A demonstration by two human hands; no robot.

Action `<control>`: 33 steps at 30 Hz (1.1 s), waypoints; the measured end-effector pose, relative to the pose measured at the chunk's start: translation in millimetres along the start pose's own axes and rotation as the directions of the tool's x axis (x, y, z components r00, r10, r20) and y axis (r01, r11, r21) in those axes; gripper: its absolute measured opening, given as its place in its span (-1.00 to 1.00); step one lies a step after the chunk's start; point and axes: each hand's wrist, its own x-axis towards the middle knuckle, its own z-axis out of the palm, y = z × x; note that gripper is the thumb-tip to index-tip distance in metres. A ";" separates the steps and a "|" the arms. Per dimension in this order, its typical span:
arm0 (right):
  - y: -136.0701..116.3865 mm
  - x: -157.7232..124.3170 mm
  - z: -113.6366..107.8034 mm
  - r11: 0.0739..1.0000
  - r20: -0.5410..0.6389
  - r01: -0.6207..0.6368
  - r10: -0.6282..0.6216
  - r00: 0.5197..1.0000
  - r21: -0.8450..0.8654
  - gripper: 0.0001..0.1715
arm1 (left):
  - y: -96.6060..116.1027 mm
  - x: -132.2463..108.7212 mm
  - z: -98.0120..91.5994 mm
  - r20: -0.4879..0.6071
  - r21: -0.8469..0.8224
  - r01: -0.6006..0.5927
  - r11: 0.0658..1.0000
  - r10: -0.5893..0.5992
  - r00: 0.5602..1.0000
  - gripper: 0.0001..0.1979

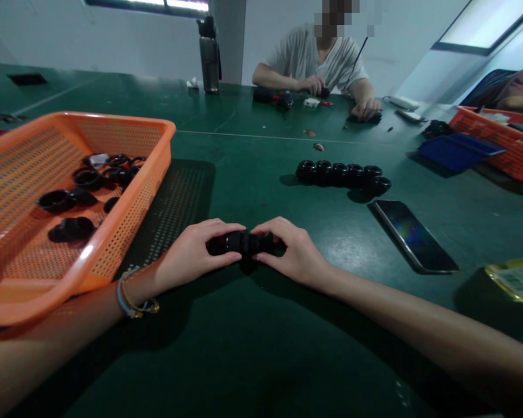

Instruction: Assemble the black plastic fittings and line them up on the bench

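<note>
Both my hands grip one black cylindrical plastic part (pixel 246 242) just above the green table. My left hand (pixel 204 247) has thumb and fingers closed round its left end. On its right end, the thumb and fingers of my right hand (pixel 290 247) are closed as well. The part lies sideways between them, and its finer detail is too dark to make out. Beyond my right hand, several black ring-topped parts (pixel 340 173) stand in a row, with one lying tilted at the near right end. To my left, an orange basket (pixel 172 130) holds several loose black parts (pixel 72 229).
Right of my hands lie a phone (pixel 414 235) and a yellow-edged box (pixel 516 278). Farther right are a blue tray (pixel 457 152) and another orange basket (pixel 488 142). A metal bottle (pixel 209 58) stands at the back. Across the table, a person (pixel 316 64) handles dark objects.
</note>
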 end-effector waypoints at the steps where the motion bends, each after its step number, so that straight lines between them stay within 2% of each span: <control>1: -0.3 0.0 -0.1 1.000 0.002 -0.004 0.004 1.000 0.001 -0.68 | -0.1 0.2 0.1 -0.001 0.003 -0.001 1.000 0.001 1.000 -0.62; 33: -2.0 0.9 -0.4 0.999 0.037 -0.046 0.046 0.998 -0.015 -0.72 | 0.4 0.5 -0.5 0.007 0.014 0.004 1.000 -0.004 1.000 -0.61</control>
